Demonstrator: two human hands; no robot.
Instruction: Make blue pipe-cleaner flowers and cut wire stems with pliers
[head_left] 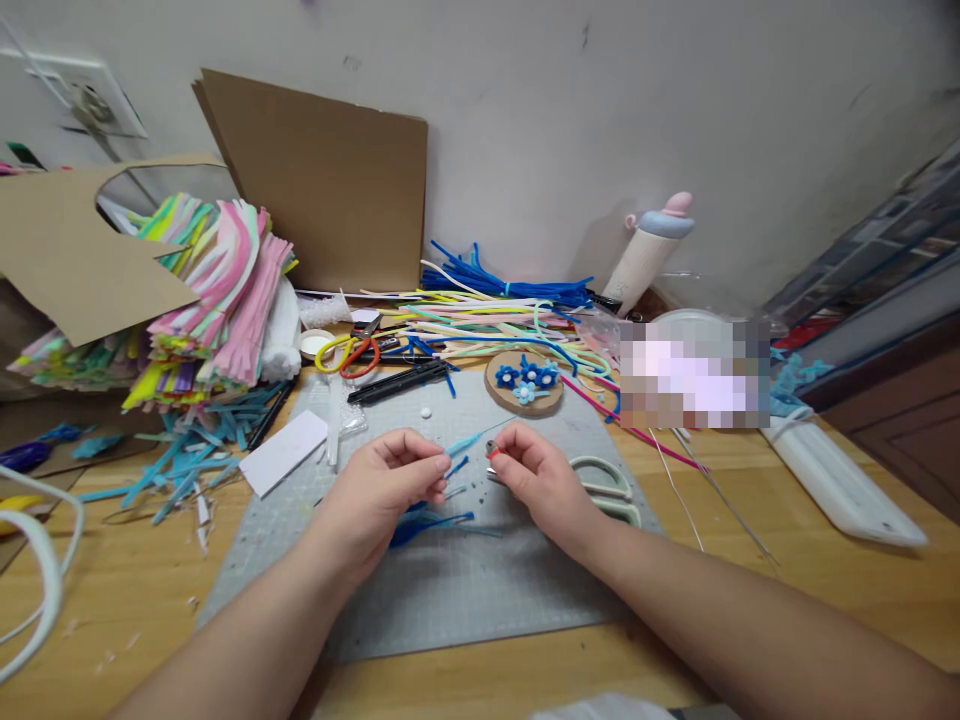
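Head view, and here are both hands above the cutting mat (465, 595). Left hand (386, 488): thumb and fingertips pinching a pale-blue fuzzy piece (463, 444), its thin end pointing up and away. Right hand (544, 487): fingers curled on a small dark-and-red tool (492, 451), perhaps a lighter; too small to be sure. Tool and fuzzy piece sit near each other, apparently apart. The step looks like fine work on that piece; my read is that it calls for a steady left grip and a small, measured approach from the right.

Now the edges! Scissors (628, 485) lie just beside the right hand, handles by the wrist. Blue strips (427, 527) crowd beneath the left. Beyond, the wooden disc (494, 396) carries blue flowers (528, 373). Most room lies nearer, between the forearms, down to the mat's edge and the tabletop (832, 620).
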